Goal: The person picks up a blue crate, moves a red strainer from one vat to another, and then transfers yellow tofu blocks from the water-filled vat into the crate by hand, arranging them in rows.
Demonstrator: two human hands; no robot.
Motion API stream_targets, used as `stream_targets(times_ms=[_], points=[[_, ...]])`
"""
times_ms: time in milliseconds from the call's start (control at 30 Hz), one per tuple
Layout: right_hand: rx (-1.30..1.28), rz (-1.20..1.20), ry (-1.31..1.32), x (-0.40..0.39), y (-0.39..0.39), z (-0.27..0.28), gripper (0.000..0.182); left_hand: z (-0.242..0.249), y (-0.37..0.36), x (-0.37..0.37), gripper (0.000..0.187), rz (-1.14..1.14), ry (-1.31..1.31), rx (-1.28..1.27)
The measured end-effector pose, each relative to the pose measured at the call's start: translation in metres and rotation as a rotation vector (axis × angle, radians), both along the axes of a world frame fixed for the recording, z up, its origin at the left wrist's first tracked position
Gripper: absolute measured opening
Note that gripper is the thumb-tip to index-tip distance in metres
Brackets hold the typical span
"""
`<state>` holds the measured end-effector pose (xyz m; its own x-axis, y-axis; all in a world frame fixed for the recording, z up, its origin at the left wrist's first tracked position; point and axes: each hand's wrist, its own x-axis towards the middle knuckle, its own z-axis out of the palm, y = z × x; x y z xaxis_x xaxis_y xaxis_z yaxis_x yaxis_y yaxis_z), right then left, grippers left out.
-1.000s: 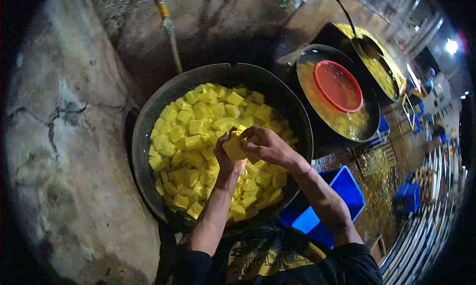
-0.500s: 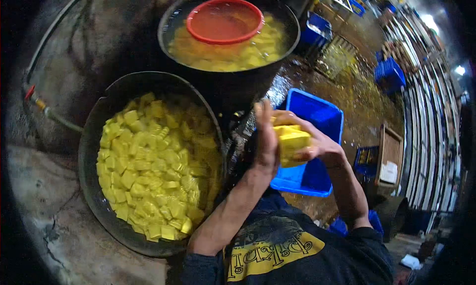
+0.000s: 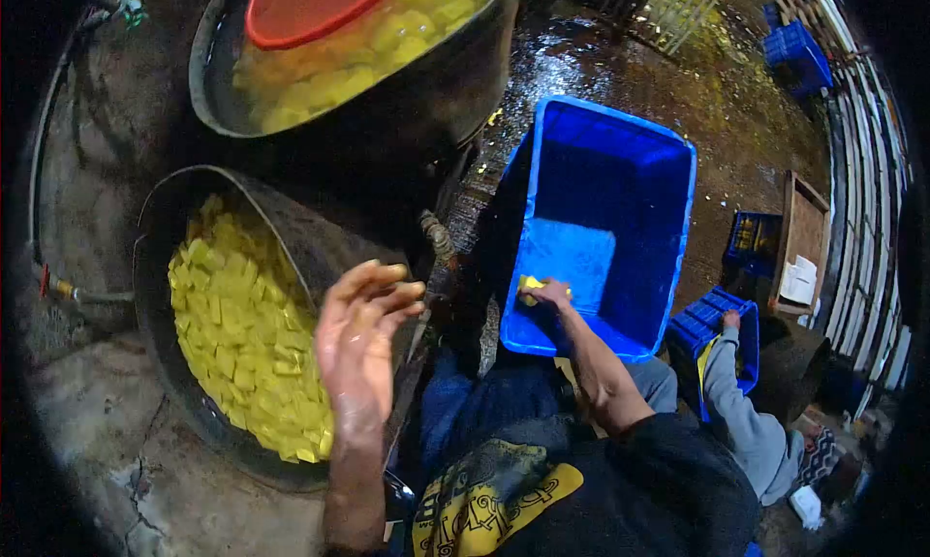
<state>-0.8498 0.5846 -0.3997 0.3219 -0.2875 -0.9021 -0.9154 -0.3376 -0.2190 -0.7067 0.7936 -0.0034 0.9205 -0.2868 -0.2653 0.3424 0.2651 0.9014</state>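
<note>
My right hand (image 3: pixel 552 293) reaches down inside a deep blue plastic crate (image 3: pixel 612 349), closed around yellow tofu blocks (image 3: pixel 528 284) that show at its fingers. Raised between the crate and the nearer vat is my left hand (image 3: pixel 360 339), with nothing in it, its fingers loosely bent and apart. Wet skin shines on that palm. Behind it, many yellow tofu cubes (image 3: pixel 247 334) fill the nearer round metal vat (image 3: pixel 160 363). The bottom of the crate shows bare light blue beyond my right hand.
A second vat (image 3: pixel 417 97) of tofu in liquid stands farther off, a red basin (image 3: pixel 320 10) floating in it. At the right, a person's grey sleeve (image 3: pixel 746 412) reaches to a blue basket (image 3: pixel 693 329). A hose with a red valve (image 3: pixel 45 281) runs along the left. The floor (image 3: pixel 581 58) is wet.
My right hand has lowered the tofu from between both hands into the blue crate. My left hand has let go and moved left toward the vat. The view has shifted right.
</note>
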Motion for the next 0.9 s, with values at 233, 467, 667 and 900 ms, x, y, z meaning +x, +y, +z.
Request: stream_targets(times_ms=[233,467,667,900], points=[[0.161,-0.086,-0.223,-0.019,-0.011,-0.031,0.065,0.043,0.109,0.004,0.039,0.321,-0.196,0.271],[-0.071,-0.033,-1.158,0.126,0.049,0.29,0.036,-0.022,0.205,-0.013,0.037,-0.052,-0.156,1.099],[0.204,1.256,-1.383,0.212,0.241,0.387,0.03,-0.056,0.198,-0.013,0.023,-0.704,-0.124,1.357],[-0.104,1.968,-1.019,0.249,0.3,0.288,0.029,-0.119,0.225,-0.023,0.026,-0.517,-0.268,1.319]])
